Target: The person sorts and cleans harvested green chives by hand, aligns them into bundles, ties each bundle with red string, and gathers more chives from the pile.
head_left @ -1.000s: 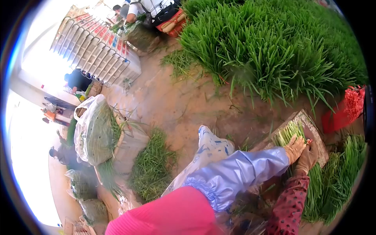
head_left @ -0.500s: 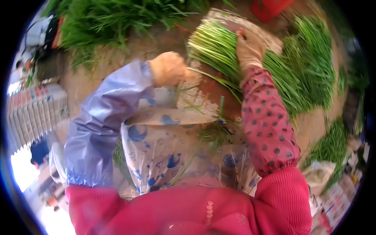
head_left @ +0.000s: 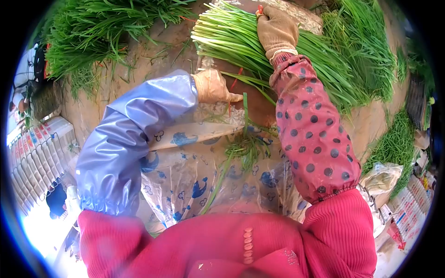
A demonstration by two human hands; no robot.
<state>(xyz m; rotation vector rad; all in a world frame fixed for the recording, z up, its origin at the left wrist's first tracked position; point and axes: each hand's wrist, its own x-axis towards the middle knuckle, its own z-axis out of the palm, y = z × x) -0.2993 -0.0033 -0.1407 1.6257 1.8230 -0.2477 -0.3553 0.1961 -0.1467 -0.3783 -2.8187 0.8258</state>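
Green stalks lie gathered across the board, toward its far edge — seemingly untied, a red strand beside them. The right hand clasps them from above; the left hand extends one finger, grip unclear. More greens lie loose off the right edge.

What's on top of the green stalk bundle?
The gloved right hand lies across the stalk bundle, with something red at its thumb. Stalks directly beneath the hand are covered.
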